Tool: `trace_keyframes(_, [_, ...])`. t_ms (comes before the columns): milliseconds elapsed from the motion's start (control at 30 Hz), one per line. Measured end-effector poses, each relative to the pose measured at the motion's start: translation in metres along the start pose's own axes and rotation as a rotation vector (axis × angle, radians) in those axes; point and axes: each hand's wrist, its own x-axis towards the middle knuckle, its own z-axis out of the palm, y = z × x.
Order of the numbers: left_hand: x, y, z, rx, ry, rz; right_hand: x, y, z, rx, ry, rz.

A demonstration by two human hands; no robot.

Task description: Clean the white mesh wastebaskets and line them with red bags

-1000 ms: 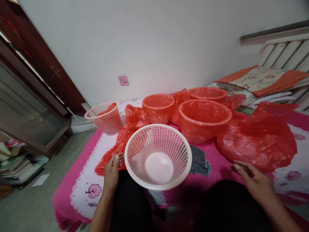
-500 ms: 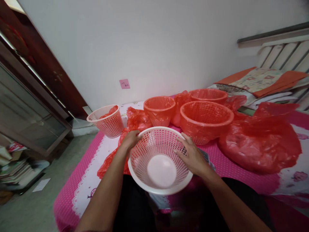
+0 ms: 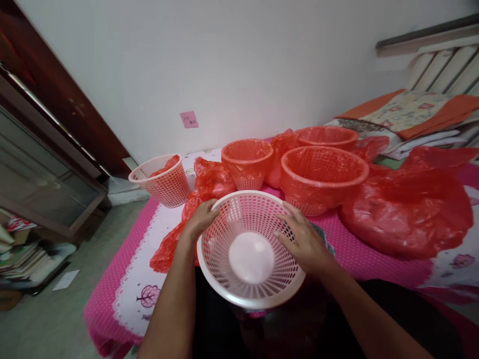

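A white perforated plastic basket (image 3: 247, 218) is held over my lap, tilted so that its solid round bottom shows; nothing lies inside. My left hand (image 3: 201, 219) grips its left rim, with the thumb over the edge and the other fingers hidden outside. My right hand (image 3: 305, 239) holds the right rim, some fingers reaching over onto the inner wall. Just beyond stand a small basket (image 3: 247, 182) and a wider basket (image 3: 325, 182), both lined with red plastic bags folded over their rims. Crumpled red plastic (image 3: 172, 244) lies by my left hand.
At the left, a pale basket (image 3: 170, 192) has some red plastic inside. Another lined basket (image 3: 327, 135) stands at the back. A large red bag (image 3: 404, 214) spreads at the right. Folded cloths (image 3: 407, 112) lie near the radiator (image 3: 445, 70). The pink cover's edge (image 3: 108, 299) drops at left.
The view has shifted slightly, so the lined baskets appear higher. The white basket sits a little nearer and lower on the right, still between both hands.
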Motion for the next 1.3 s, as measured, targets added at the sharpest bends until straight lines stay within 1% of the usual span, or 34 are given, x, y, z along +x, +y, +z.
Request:
trace_keyframes(200, [-0.020, 0.004, 0.002, 0.092, 0.067, 0.021, -0.022, -0.014, -0.001, 0.005, 0.066, -0.010])
trace_keyframes(267, [-0.026, 0.009, 0.003, 0.174, 0.089, 0.011, -0.029, -0.016, 0.000, -0.010, 0.087, -0.015])
trace_keyframes(333, [-0.031, 0.016, 0.004, 0.309, 0.110, 0.000, -0.034, -0.017, 0.000, -0.026, 0.096, -0.029])
trace_keyframes(400, [-0.036, 0.025, 0.007, 0.471, 0.127, -0.043, -0.037, -0.018, 0.000, -0.034, 0.100, -0.044])
trace_keyframes(500, [-0.044, 0.039, 0.013, 0.699, 0.157, -0.169, -0.041, -0.024, -0.001, -0.042, 0.103, -0.055])
trace_keyframes(567, [-0.049, 0.047, 0.017, 0.788, 0.179, -0.228, -0.044, -0.030, -0.001, -0.046, 0.112, -0.059])
trace_keyframes(633, [-0.052, 0.051, 0.020, 0.823, 0.195, -0.249, -0.046, -0.035, -0.002, -0.042, 0.124, -0.066])
trace_keyframes(733, [-0.055, 0.048, 0.017, 0.821, 0.216, -0.254, -0.049, -0.039, -0.002, -0.029, 0.125, -0.071])
trace_keyframes(800, [-0.055, 0.041, 0.013, 0.754, 0.206, -0.218, -0.050, -0.039, -0.003, -0.025, 0.123, -0.071])
trace_keyframes(933, [-0.057, 0.024, 0.004, 0.433, 0.129, -0.069, -0.051, -0.038, -0.003, -0.027, 0.121, -0.065])
trace_keyframes(1033, [-0.060, 0.018, 0.003, 0.250, 0.116, -0.011, -0.053, -0.038, -0.003, -0.023, 0.125, -0.067])
trace_keyframes(1100, [-0.062, 0.017, 0.003, 0.229, 0.125, -0.013, -0.055, -0.038, -0.004, -0.021, 0.127, -0.066])
trace_keyframes(1167, [-0.063, 0.019, 0.003, 0.259, 0.138, -0.023, -0.056, -0.039, -0.004, -0.024, 0.132, -0.066])
trace_keyframes(1300, [-0.064, 0.028, 0.005, 0.425, 0.176, -0.076, -0.057, -0.040, -0.004, -0.037, 0.137, -0.070])
